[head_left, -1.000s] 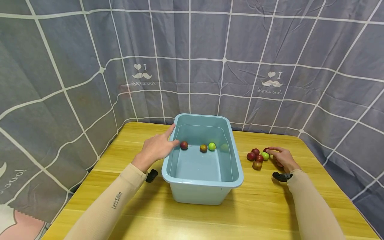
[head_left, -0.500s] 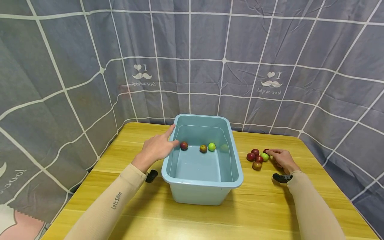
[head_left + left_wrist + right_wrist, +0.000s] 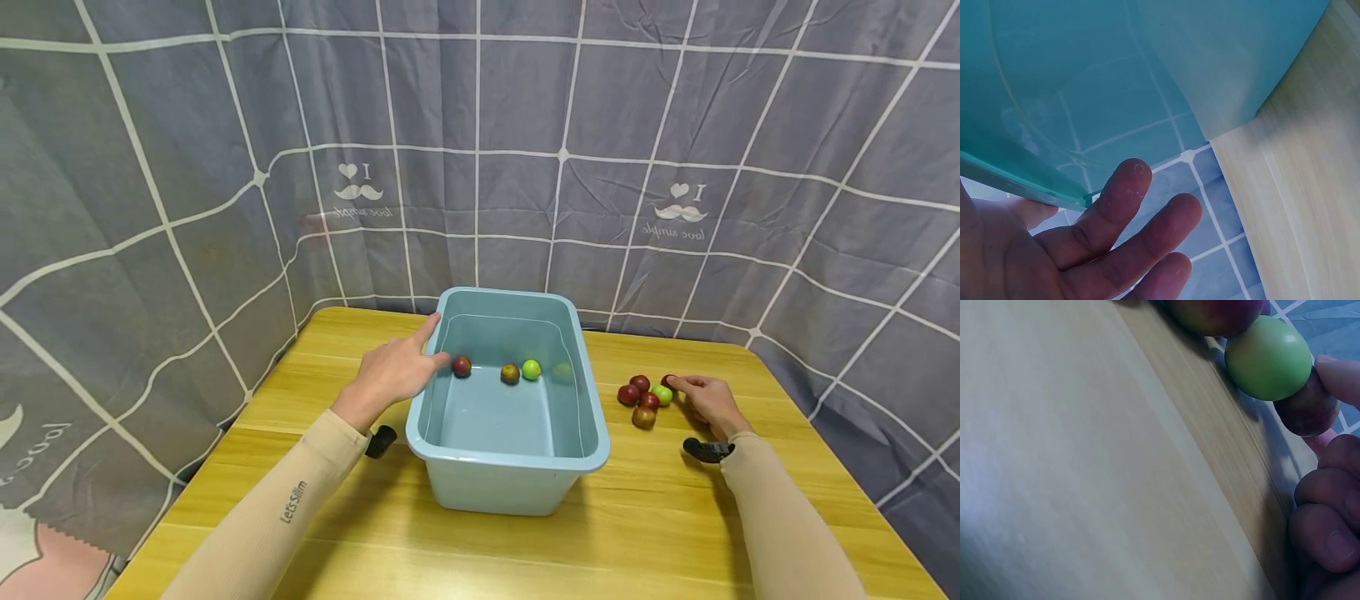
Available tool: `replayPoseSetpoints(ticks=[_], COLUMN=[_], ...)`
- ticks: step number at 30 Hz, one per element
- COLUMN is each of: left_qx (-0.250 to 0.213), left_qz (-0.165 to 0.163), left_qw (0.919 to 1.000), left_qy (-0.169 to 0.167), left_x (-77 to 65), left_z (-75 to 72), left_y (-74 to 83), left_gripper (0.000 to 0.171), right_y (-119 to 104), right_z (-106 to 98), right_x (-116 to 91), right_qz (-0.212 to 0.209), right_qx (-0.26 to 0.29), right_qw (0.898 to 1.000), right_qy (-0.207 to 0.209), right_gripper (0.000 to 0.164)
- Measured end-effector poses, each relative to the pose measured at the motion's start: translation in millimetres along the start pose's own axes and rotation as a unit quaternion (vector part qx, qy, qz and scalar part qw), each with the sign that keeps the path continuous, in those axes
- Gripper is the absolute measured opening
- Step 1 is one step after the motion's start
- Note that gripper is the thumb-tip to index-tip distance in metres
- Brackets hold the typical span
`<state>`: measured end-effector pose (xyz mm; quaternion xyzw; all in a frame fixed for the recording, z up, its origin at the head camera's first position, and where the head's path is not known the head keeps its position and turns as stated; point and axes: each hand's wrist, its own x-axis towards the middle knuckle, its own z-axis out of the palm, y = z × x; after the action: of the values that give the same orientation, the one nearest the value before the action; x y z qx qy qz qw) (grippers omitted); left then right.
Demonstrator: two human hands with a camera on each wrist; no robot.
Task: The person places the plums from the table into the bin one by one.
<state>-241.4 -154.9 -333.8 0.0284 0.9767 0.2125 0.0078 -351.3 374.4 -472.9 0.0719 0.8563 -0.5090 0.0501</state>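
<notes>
Maroon fruit [image 3: 1307, 412] in the right hand [image 3: 712, 403], well apart from tub rim [image 3: 510, 460] (left hand [image 3: 396, 369] there, fingers apart)

I see a blue tub [image 3: 498, 487], upright, three fruits [image 3: 510, 374] inside; to its right, a round dark-red plum [image 3: 668, 381] is pinched.

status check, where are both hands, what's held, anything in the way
Left hand at rim of blue bin. Right hand pinches dark red fruit. Green fruit right beside it, might get bumped.
</notes>
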Motion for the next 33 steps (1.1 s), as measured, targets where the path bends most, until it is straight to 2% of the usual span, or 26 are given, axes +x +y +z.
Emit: replayPoseSetpoints(ticks=[14, 23, 25, 29, 31, 33], left_qx=[0.004, 0.002, 0.001, 0.0, 0.0, 0.002], left_qz=[-0.004, -0.004, -0.002, -0.002, -0.004, -0.006], left_qw=[1.0, 1.0, 1.0, 1.0, 1.0, 1.0], left_qy=[0.001, 0.0, -0.002, 0.0, 0.001, 0.002], left_x=[-0.4, -0.1, -0.4, -0.6, -0.7, -0.7], left_z=[2.1, 3.2, 2.5, 1.4, 1.0, 0.9], left_y=[-0.7, 1.1, 1.3, 1.7, 1.6, 1.0], left_gripper=[0.076, 0.076, 0.076, 0.076, 0.076, 0.076], right_y=[-4.5, -4.6, -7.2, -18.2, -26.0, -32.4], right_z=[2.7, 3.2, 2.5, 0.3, -0.7, -1.7], right_x=[-5.4, -5.0, -5.4, -6.3, -7.5, -7.4], right_qz=[0.013, 0.016, 0.012, -0.018, -0.034, -0.045], right_qx=[0.014, 0.045, 0.036, -0.021, -0.04, -0.034], right_qw=[0.999, 0.995, 0.994, 0.993, 0.993, 0.994], right_qy=[0.046, 0.085, 0.098, 0.113, 0.107, 0.094], right_gripper=[0.08, 0.075, 0.075, 0.08, 0.082, 0.082])
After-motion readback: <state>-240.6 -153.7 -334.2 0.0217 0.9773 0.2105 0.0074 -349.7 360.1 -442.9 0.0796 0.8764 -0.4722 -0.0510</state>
